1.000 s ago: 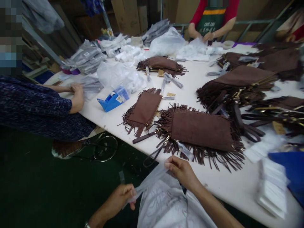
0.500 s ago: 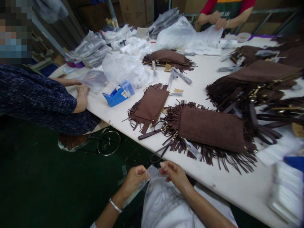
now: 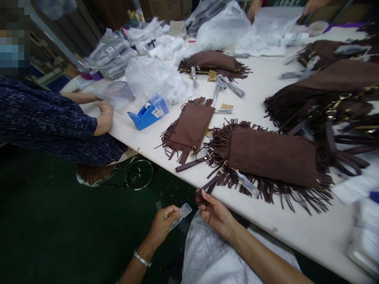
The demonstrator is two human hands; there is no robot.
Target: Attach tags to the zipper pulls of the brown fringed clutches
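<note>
A narrow clear plastic sleeve [image 3: 185, 212] is pinched in my left hand [image 3: 164, 225], off the table's front edge. My right hand [image 3: 215, 213] closes on the end of a dark brown wrist strap [image 3: 204, 193]. That strap runs up to a gold clasp on the large brown fringed bag [image 3: 274, 157], which lies flat on the table. A plastic-wrapped zipper pull [image 3: 247, 184] sticks out from the bag's lower edge. Behind it to the left rests a smaller brown fringed pouch [image 3: 194, 124].
A blue tape dispenser [image 3: 149, 112] stands near crumpled plastic bags [image 3: 156, 83]. More fringed bags [image 3: 328, 90] are piled at right, another [image 3: 214, 63] at the back. A co-worker's hand [image 3: 105, 116] rests on the left edge; another person's hands handle plastic at the far side.
My right hand has let go of the plastic sleeve and taken the strap's end. The left hand keeps the sleeve. Across the table, the other person's hands have moved apart over the plastic.
</note>
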